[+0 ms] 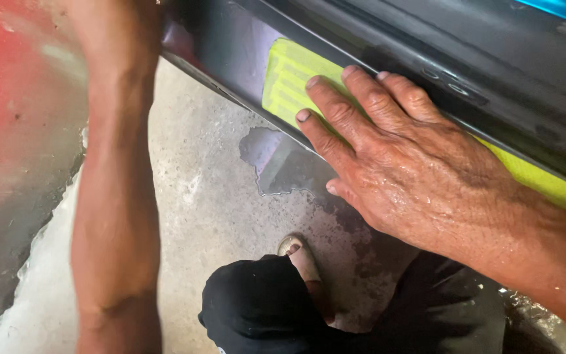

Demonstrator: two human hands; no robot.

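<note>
Against the dark vehicle body panel (pixel 230 49), right hand (pixel 388 154) lies flat on a yellow-green strip (pixel 286 82), probably adhesive film or a sticker. Grip state: fingers extended and spread, palm down, pressing rather than clasping; nothing enclosed. Skin looks wet.

Left forearm (pixel 116 196) runs up from 7 o'clock to 11 o'clock; the hand itself is cut off by the top edge, so can't tell whether that grip is open or closed, or what it touches.

Strip location: on the panel's lower band, from 12 o'clock running to 3 o'clock. Long axis is diagonal, following the panel edge, upper-left end rounded and pointing toward 11 o'clock, far end leaving frame at right. Mid-section hidden under the right hand.

Judgement on step: looks like pressing or smoothing the strip onto the panel, mid-way along. Next move likely calls for sliding pressure along the long axis toward the free end, keeping the palm flat so no bubbles or creases get trapped.

Below: wet concrete floor (pixel 204 196) with a puddle (pixel 276 164), sandalled foot (pixel 299 255) at 6 o'clock.
</note>
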